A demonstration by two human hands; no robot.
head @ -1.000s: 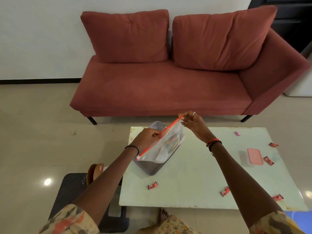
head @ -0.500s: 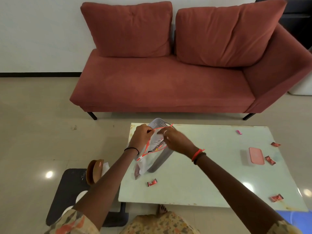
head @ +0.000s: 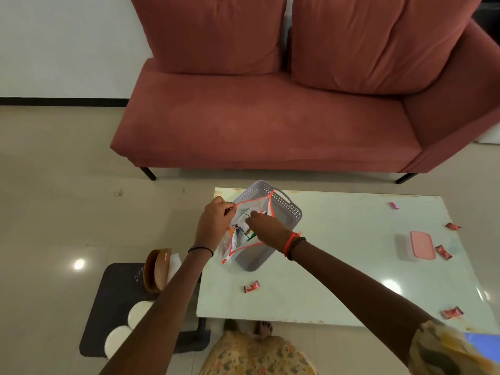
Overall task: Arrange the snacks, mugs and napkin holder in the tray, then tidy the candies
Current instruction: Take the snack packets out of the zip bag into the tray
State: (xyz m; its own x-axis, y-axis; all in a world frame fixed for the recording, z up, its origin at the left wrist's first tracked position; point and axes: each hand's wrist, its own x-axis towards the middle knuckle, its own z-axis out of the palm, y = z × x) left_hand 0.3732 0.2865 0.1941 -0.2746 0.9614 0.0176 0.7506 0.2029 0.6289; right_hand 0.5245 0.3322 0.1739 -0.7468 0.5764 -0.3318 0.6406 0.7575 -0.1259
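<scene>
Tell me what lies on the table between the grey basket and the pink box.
Nothing: the head view shows bare tabletop between the grey basket and the pink box.

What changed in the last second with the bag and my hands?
The right hand let go of the red zip edge and reached into the zip bag, now open over the grey tray. The left hand still pinches the edge. The candies and pink box stayed put.

Tabletop (head: 351,253) lies open between tray (head: 291,210) and box (head: 423,245).
</scene>
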